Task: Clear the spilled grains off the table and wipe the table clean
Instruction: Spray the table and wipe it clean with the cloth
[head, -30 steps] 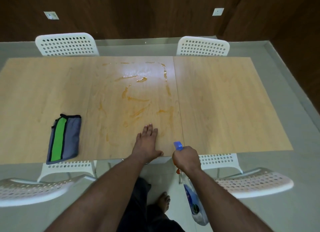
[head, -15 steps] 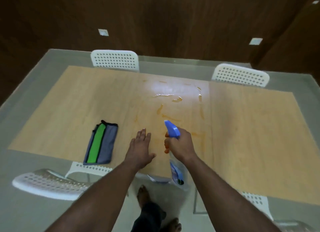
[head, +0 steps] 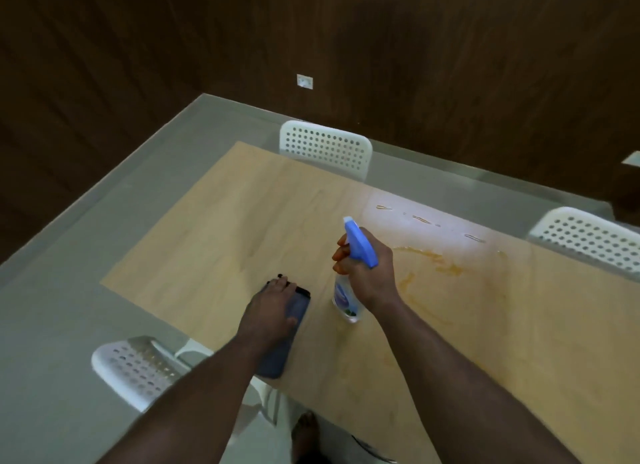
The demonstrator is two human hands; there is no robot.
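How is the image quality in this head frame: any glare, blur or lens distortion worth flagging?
Head view: a bright glare patch on the table washes out part of the orange streaks; the left hand and the cloth under it are motion-blurred; the right hand with the spray bottle is sharper; wide-angle skew bends the table edges.

Grey folded cloth (head: 284,332) lies flat under the left hand (head: 272,311); clear, blue-triggered spray bottle (head: 348,283) upright in the right hand (head: 369,273); orange smears (head: 426,263) beyond it.
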